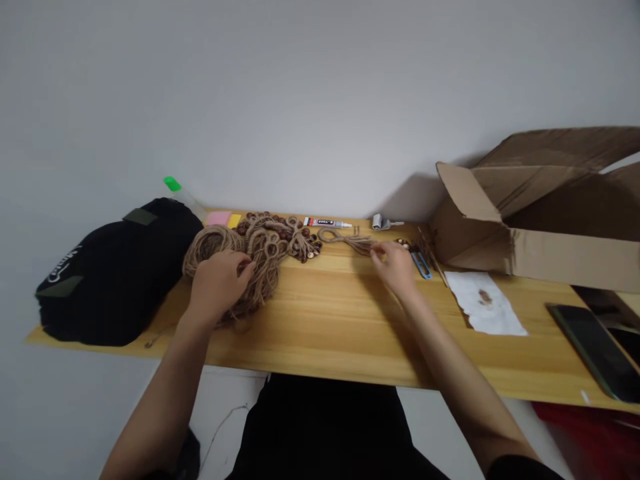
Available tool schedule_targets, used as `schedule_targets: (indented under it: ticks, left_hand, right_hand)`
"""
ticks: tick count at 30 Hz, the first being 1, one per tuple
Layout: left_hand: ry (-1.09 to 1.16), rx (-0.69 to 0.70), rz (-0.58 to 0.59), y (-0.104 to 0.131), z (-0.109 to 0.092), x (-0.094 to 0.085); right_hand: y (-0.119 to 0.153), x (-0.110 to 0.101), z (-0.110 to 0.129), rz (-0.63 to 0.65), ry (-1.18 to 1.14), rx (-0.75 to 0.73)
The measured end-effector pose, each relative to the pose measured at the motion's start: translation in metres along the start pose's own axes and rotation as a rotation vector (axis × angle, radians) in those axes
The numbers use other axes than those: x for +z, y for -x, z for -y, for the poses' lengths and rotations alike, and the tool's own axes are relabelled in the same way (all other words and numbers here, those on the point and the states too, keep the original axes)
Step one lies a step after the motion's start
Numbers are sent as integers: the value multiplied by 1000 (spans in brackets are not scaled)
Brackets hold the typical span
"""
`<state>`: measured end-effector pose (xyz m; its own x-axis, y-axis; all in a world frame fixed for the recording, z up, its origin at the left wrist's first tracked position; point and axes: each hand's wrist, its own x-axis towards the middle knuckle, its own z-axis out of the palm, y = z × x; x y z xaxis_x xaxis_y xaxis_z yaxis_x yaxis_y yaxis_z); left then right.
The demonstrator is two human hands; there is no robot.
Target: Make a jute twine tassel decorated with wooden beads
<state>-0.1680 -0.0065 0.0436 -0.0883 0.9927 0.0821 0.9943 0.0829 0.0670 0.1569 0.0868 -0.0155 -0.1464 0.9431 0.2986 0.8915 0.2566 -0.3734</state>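
Observation:
A large heap of brown twine (265,260) with dark beads worked into it lies left of centre, beside a round coil of twine (207,243). Over the front of this pile is my left hand (223,280), fingers curled; whether it grips a strand is too small to tell. A looped bundle of twine (353,240) lies on the table to the right of the heap. My right hand (393,263) is at the right end of that bundle, thumb and fingers curled close together, and what its fingertips hold is unclear.
A black bag (120,273) fills the left end of the wooden table (320,320). Along the back lie a glue tube (327,223) and a crumpled tube (385,222). Blue-handled snips (421,263), a stained paper (490,303), an open cardboard box (550,247) and a phone (595,350) are at right.

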Motion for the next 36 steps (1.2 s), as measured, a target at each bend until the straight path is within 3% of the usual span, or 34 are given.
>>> schedule_targets:
  ticks: [6, 12, 18, 22, 26, 29, 32, 36]
  left_hand:
    - [-108, -72, -6, -6, -7, 1]
    - [-146, -86, 131, -28, -29, 11]
    - [-184, -136, 137, -40, -37, 19]
    - [-40, -179, 122, -38, -27, 1]
    - [182, -214, -42, -15, -19, -34]
    - [478, -87, -98, 4, -28, -52]
    - [749, 32, 80, 10, -56, -44]
    - [1105, 122, 368, -10, -111, 5]
  right_hand:
    - [29, 20, -6, 33, -202, -39]
    - [32, 22, -6, 3, -310, -11]
    - [33, 21, -8, -49, -380, 48]
    - [32, 19, -8, -63, -430, 88]
    - [31, 20, -10, -90, -543, 153]
    - [30, 25, -12, -130, -642, 226]
    - [29, 30, -12, -117, -794, 294]
    - [28, 26, -5, 28, -1070, 364]
